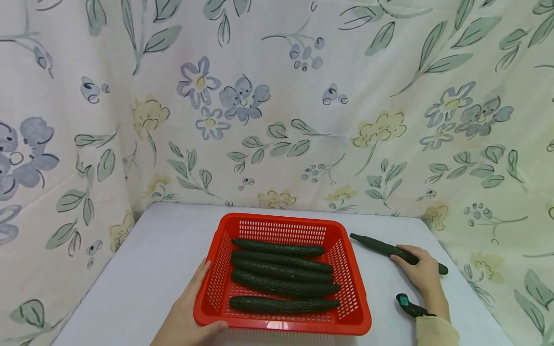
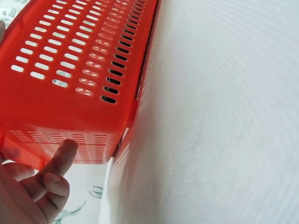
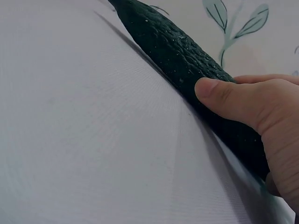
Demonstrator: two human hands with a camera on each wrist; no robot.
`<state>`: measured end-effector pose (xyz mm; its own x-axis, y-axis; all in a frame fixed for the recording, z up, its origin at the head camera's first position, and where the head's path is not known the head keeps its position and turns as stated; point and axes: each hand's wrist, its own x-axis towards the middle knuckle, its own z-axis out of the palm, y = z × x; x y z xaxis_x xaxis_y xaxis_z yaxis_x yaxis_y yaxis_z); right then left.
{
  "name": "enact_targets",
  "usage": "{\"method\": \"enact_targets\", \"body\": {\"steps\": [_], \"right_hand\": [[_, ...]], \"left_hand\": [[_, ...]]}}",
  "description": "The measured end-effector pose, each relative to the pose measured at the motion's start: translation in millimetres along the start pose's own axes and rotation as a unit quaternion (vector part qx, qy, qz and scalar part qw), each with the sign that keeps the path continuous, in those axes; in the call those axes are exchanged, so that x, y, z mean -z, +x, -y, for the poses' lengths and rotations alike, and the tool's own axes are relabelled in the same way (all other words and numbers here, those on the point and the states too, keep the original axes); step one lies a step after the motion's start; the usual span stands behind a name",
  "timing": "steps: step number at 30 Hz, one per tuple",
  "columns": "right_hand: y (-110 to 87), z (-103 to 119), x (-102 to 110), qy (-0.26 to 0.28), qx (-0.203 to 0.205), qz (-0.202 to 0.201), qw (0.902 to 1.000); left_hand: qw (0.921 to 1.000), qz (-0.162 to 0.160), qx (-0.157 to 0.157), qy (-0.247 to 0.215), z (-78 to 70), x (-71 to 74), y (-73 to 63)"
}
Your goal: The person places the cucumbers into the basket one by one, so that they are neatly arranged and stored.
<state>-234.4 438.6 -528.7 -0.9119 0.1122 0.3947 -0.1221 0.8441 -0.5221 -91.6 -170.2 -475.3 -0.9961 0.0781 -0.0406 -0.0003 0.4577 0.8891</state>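
In the head view, a red plastic basket (image 1: 283, 326) with slotted walls stands on the white table. Several dark green cucumbers (image 1: 285, 286) lie side by side in it, roughly crosswise. My left hand (image 1: 190, 307) holds the basket's near left corner, its thumb at the front and its fingers along the left side. In the left wrist view, bent fingers (image 2: 63, 156) are against the slotted wall. To the right of the basket, my right hand (image 1: 417, 269) grips a single cucumber (image 1: 372, 242), which slants across the table. In the right wrist view, the thumb presses on its bumpy skin.
A floral curtain (image 1: 277, 105) hangs behind the white table (image 1: 147, 250) and down both sides. On the right wrist sits a black band with a small device (image 1: 409, 305).
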Motion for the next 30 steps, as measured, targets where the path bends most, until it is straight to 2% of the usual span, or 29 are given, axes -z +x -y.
{"method": "enact_targets", "body": {"steps": [4, 16, 26, 30], "right_hand": [[0.2, 0.8, -1.6, -0.009, 0.009, -0.009, 0.9999], [-0.6, 9.6, -2.1, -0.034, 0.003, -0.014, 0.9993], [1.5, 17.3, 0.0, -0.039, -0.017, -0.001, 0.9991], [3.8, 23.2, 2.8, -0.023, -0.043, 0.005, 0.9988]], "left_hand": [[1.0, -0.002, -0.006, 0.001, 0.8, -0.6, 0.4], [0.9998, -0.006, -0.015, 0.01, 1.5, -0.7, 2.1], [0.9995, -0.006, -0.021, 0.021, 2.9, -0.8, 2.4], [0.9996, -0.006, -0.02, 0.021, 2.8, -0.5, 2.7]]}}
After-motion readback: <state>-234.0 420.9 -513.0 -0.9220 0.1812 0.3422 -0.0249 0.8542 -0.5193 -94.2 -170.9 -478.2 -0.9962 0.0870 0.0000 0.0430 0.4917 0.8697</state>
